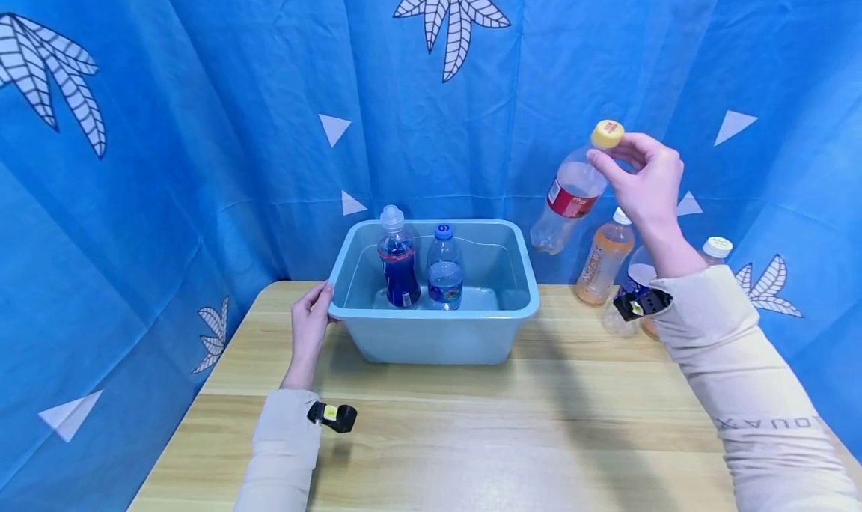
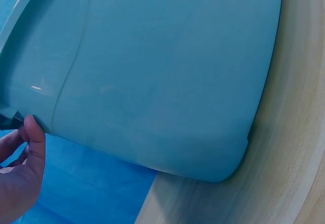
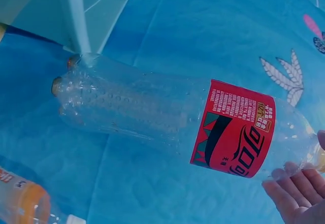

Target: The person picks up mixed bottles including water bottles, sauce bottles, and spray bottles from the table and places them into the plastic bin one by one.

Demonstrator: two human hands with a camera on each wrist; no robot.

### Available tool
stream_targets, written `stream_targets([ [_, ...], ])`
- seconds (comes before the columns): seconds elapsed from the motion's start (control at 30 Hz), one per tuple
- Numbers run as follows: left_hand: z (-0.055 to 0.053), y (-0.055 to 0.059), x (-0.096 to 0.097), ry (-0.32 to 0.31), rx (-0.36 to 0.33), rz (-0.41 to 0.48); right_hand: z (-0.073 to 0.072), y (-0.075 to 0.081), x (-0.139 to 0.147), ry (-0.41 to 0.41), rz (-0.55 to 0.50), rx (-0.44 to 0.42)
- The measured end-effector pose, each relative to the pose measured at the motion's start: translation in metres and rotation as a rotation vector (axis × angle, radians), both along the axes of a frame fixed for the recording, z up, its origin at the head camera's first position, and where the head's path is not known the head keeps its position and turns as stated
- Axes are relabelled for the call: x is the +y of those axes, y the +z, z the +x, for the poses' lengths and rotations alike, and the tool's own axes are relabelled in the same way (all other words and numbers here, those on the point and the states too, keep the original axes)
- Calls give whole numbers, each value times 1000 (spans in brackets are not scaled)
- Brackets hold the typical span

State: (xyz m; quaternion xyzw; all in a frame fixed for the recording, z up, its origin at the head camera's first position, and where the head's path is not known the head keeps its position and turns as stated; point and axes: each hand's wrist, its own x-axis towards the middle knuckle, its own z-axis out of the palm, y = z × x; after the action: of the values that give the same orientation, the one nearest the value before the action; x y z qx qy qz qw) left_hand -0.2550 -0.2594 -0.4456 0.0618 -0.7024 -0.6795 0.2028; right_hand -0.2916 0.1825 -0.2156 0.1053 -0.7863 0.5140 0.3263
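My right hand pinches a clear plastic bottle by its neck, just under the yellow cap. The bottle has a red label, hangs tilted in the air and has its base to the right of the bin's rim. At the left end of the light-blue plastic bin, my left hand grips the rim between thumb and fingers. Inside the bin stand a bottle of dark blue look with a clear cap and a clear bottle with a blue cap.
An orange-tinted bottle with a white cap stands right of the bin. Behind my right forearm are a dark-labelled bottle and a white-capped bottle, both partly hidden. A blue patterned curtain hangs behind the wooden table.
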Motion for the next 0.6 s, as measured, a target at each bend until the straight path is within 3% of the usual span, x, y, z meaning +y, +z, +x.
stream_targets([
  [0.03, 4, 8, 3, 19, -8, -13, 1, 1, -1, 9, -6, 5],
  [0.07, 0, 3, 1, 31, -33, -29, 1, 2, -2, 16, -9, 11],
  [0.23, -46, -67, -36, 40, 17, -39, 4, 5, -8, 35, -3, 33],
  [0.3, -57, -81, -42, 69, 30, -65, 5, 7, -10, 42, -3, 35],
  [0.4, -61, -88, -44, 91, 51, -66, 6, 9, -14, 56, -10, 38],
  [0.6, -61, -87, -43, 103, 36, -91, 6, 12, -22, 85, -27, 63],
])
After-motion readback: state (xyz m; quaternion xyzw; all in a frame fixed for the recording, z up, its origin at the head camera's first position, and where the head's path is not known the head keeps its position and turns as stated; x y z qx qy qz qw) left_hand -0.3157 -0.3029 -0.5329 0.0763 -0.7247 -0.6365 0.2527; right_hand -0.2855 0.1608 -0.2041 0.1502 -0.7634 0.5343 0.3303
